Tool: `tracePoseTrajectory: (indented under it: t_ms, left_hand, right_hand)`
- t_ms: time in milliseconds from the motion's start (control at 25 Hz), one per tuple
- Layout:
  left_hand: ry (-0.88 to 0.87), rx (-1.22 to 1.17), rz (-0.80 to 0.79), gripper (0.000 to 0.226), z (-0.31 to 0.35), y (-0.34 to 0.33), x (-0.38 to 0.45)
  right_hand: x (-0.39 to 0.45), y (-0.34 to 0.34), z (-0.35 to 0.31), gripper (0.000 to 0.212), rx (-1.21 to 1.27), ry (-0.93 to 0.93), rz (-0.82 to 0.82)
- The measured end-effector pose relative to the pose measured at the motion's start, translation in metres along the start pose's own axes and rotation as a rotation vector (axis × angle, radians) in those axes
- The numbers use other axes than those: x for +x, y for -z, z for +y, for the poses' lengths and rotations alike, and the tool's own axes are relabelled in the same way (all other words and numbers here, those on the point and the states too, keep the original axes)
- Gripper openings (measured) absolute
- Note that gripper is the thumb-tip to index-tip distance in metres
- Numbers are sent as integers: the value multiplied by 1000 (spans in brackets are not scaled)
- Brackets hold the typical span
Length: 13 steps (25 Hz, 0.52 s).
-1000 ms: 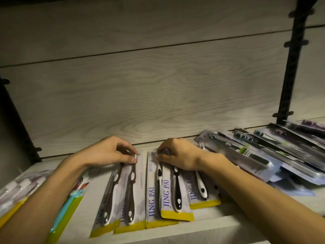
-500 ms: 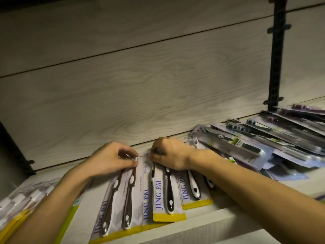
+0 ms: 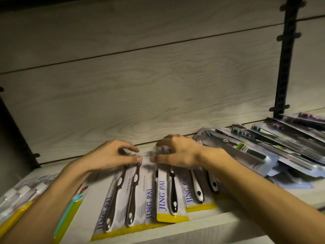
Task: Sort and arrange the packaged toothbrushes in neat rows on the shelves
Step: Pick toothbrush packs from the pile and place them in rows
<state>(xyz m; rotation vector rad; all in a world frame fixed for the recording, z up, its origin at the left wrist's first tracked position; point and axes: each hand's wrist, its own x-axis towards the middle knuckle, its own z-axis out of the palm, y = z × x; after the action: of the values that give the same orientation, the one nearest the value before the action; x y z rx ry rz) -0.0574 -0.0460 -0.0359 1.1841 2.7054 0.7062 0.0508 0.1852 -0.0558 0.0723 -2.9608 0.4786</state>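
Right now both hands work the far ends of the JING PAI toothbrush packs [image 3: 168, 196]: left hand [image 3: 109, 157] pinching, right hand [image 3: 177, 154] curled over them. Centre row forming; the grey-pack pile [image 3: 263, 152] at right remains unsorted.

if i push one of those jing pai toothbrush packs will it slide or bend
The JING PAI pack lies flat on the smooth shelf, so it would probably slide easily. It looks like thin card under a plastic blister, likely light and a bit flexible. Overlapping neighbours may shift with it.
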Motion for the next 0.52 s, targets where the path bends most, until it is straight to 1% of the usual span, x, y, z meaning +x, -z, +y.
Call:
tracePoseTrajectory:
  t_ms: [40,120,200,280,320,360,440,520]
  left_hand:
    - [-21,8,-27,58,-1,0,0]
    - [-59,58,-33,48,-2,-3,1]
    - [-52,21,-19,43,-2,-3,1]
    - [-37,-35,-7,34,-1,2,1]
    - [-32,-59,-6,30,0,3,0]
    - [-28,-73,-2,28,1,4,0]
    - [-35,-35,18,35,1,0,1]
    - [-35,62,32,42,-2,-6,4]
  right_hand:
    - [3,-4,-3,86,13,29,2]
    - [6,-7,-6,77,-11,57,-17]
    - [6,-10,-3,72,-58,69,-36]
    - [5,-12,-1,75,-53,79,-39]
    - [5,-12,-1,72,-60,81,-44]
    - [6,-14,-2,64,-75,87,-52]
    - [6,-18,-5,52,-94,96,-64]
    - [5,-19,-7,52,-83,109,-59]
